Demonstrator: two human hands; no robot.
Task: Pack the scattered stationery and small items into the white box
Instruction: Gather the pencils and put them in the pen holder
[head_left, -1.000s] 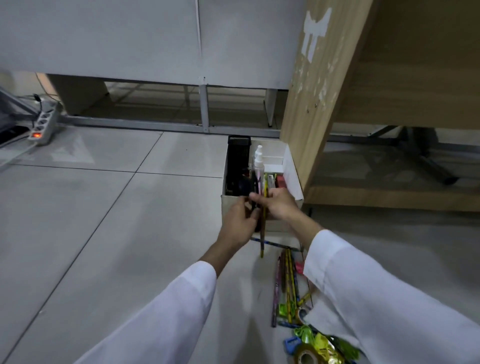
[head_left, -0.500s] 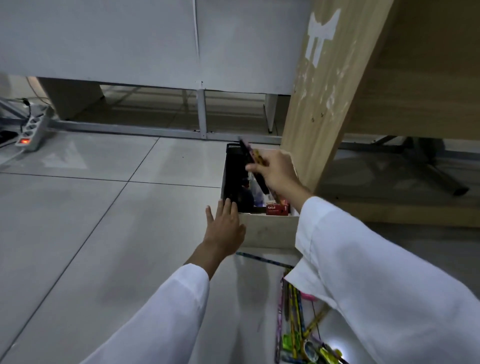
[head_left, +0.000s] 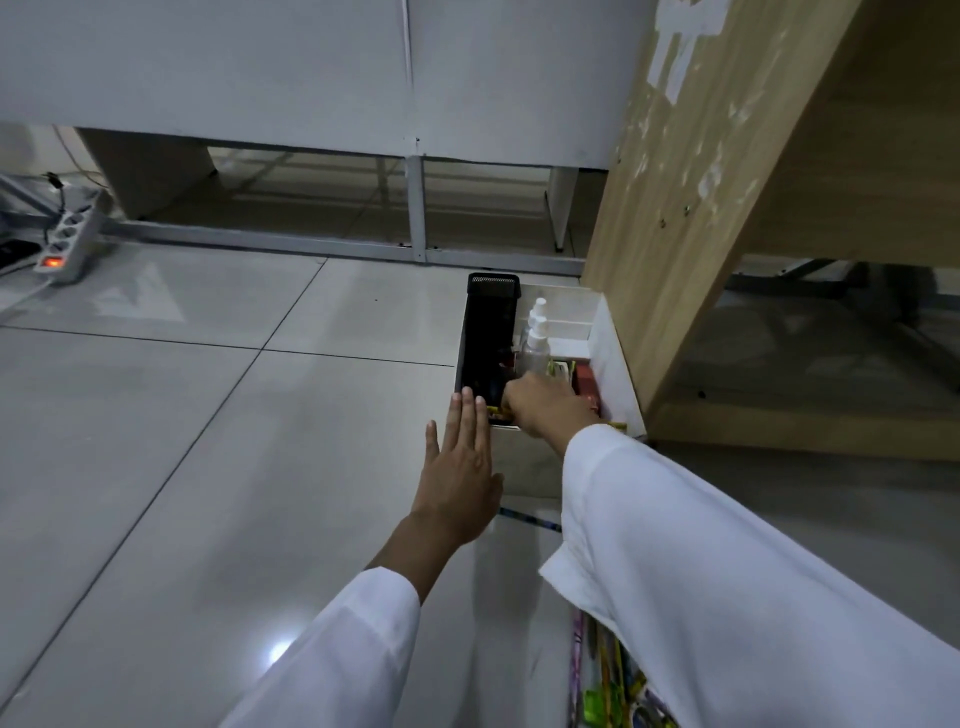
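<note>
One wooden desk panel (head_left: 691, 218) towers on the right, its top cut off by the frame, and one white box (head_left: 615, 358) sits on the floor tight against its foot. Inside the box, along the left side, lies one black mesh holder (head_left: 488, 332); just right of it stand two clear spray bottles (head_left: 536, 338) with white tops, one partly behind the other. One red pack (head_left: 584, 376) shows at the right of the box, its label too small to read.

Two hands in white sleeves are in play. The left hand (head_left: 460, 467) hovers flat at the box's near left corner, fingers straight and together, holding nothing; whether the fingertips touch the rim is hard to say. The right hand (head_left: 545, 405) dips into the near end of the box, knuckles up, fingers curled down out of sight, so I cannot tell what, if anything, they hold.

Near the bottom edge, a bundle of pencils (head_left: 605, 670) lies on the floor, mostly covered by the right sleeve and cut off, impossible to count. One more pencil (head_left: 530, 519) peeks out between the two arms. Far left, one power strip (head_left: 67, 241) glows orange.
</note>
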